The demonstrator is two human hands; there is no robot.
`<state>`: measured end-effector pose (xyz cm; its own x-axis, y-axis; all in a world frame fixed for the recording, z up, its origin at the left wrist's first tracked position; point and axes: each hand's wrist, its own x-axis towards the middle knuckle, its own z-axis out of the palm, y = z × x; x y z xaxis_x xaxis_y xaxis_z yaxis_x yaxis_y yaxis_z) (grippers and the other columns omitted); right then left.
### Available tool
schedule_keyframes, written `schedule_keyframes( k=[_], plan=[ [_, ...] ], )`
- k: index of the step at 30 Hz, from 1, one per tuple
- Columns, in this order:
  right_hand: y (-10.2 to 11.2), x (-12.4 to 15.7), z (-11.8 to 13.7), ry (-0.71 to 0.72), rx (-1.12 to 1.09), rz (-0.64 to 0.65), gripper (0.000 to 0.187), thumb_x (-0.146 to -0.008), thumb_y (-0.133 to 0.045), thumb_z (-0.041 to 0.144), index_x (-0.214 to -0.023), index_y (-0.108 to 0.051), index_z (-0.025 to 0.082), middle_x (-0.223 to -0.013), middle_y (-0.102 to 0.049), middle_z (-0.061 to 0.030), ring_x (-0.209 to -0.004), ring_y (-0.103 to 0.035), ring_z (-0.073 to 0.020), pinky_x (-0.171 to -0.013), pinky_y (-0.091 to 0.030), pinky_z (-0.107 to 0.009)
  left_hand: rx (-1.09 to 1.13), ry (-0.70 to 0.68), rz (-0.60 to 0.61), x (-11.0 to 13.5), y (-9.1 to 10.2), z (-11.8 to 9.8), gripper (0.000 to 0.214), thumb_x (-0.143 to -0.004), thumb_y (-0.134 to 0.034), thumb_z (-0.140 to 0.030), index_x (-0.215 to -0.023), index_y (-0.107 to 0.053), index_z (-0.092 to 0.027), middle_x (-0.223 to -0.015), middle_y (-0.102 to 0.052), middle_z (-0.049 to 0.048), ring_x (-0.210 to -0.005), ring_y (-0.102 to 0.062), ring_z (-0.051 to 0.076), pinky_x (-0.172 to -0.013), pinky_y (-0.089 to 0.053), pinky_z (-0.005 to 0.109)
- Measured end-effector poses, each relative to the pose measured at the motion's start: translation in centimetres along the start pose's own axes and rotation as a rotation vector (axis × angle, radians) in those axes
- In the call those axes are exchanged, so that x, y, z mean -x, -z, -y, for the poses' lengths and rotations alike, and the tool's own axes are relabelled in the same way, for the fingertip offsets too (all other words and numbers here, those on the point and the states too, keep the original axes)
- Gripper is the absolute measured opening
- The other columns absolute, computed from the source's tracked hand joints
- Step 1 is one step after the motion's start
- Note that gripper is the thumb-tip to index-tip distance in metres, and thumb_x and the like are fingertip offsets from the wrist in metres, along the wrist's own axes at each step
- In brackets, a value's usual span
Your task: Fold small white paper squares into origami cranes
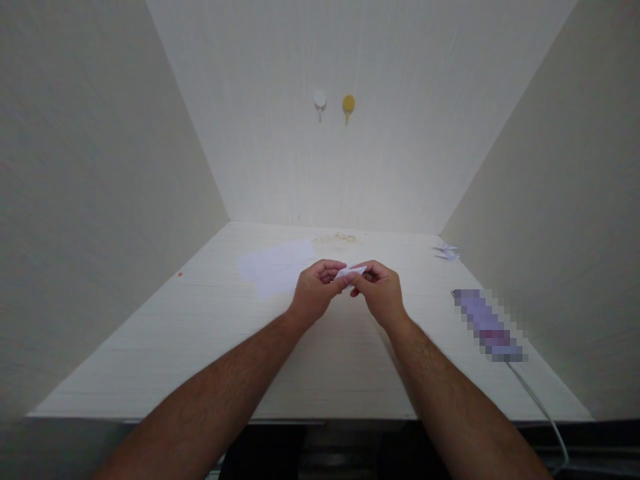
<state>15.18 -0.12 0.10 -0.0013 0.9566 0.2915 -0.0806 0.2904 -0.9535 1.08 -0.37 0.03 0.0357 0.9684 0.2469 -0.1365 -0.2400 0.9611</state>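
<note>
The small, white, pointed piece of folded paper [356, 271] sits just below the centre of the frame, above the pale, wood-grained tabletop [200, 353]. The bare left hand [316, 288] pinches its left end and the bare right hand [380, 287] its right, fingers drawn in narrow around it; how the fingertips behind press cannot be told. It looks very light, thin and fairly stiff where layered, yet it should crease or tear easily under a hard squeeze. The best hold is probably a gentle thumb-and-finger pinch along the folded edges, sparing the sharp tip. The loose, flat white paper sheets [280, 263], left of centre, look floppier and would likely lift best by a corner.
</note>
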Motion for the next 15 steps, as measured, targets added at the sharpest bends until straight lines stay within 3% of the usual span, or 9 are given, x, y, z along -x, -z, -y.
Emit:
schedule_keyframes(
  k=[5, 9, 11, 15],
  plan=[
    [-0.32, -0.15, 0.03, -0.086, -0.016, -0.136, 0.054, -0.055, -0.085, 0.033, -0.100, -0.059, 0.020, -0.083, -0.064, 0.0021, -0.053, -0.058, -0.0103, -0.041, -0.052, -0.024, -0.006, -0.009, -0.084, 0.07, -0.11, -0.02, 0.032, -0.065, -0.083, -0.031, -0.086, -0.064, -0.015, -0.066, -0.068, -0.0010, -0.057, -0.062, 0.009, -0.057, -0.051, 0.021],
    [-0.41, -0.03, 0.18, -0.128, -0.026, -0.011, 0.033, -0.062, -0.081, 0.036, -0.082, -0.064, 0.016, -0.063, -0.063, 0.0018, -0.049, -0.056, -0.0105, -0.041, -0.048, -0.022, -0.018, 0.000, -0.063, -0.07, 0.04, 0.43, 0.031, -0.065, -0.082, -0.030, -0.086, -0.065, -0.015, -0.066, -0.069, -0.0004, -0.057, -0.062, 0.010, -0.056, -0.051, 0.021],
    [-0.32, 0.06, 0.24, -0.086, -0.024, -0.006, 0.026, -0.065, -0.079, 0.036, -0.072, -0.064, 0.016, -0.055, -0.061, 0.0024, -0.045, -0.053, -0.0093, -0.042, -0.045, -0.022, -0.024, 0.018, -0.040, -0.09, 0.11, 0.48, 0.033, -0.065, -0.083, -0.032, -0.088, -0.067, -0.014, -0.067, -0.070, 0.0007, -0.057, -0.062, 0.010, -0.055, -0.050, 0.021],
    [-0.06, 0.05, 0.20, -0.056, -0.040, -0.041, 0.022, -0.068, -0.077, 0.035, -0.070, -0.065, 0.017, -0.056, -0.064, 0.0017, -0.044, -0.053, -0.0097, -0.042, -0.044, -0.023, -0.005, 0.052, 0.040, 0.08, 0.09, 0.03, 0.034, -0.066, -0.082, -0.034, -0.089, -0.069, -0.012, -0.072, -0.072, 0.0037, -0.059, -0.063, 0.011, -0.058, -0.052, 0.023]
  ],
)
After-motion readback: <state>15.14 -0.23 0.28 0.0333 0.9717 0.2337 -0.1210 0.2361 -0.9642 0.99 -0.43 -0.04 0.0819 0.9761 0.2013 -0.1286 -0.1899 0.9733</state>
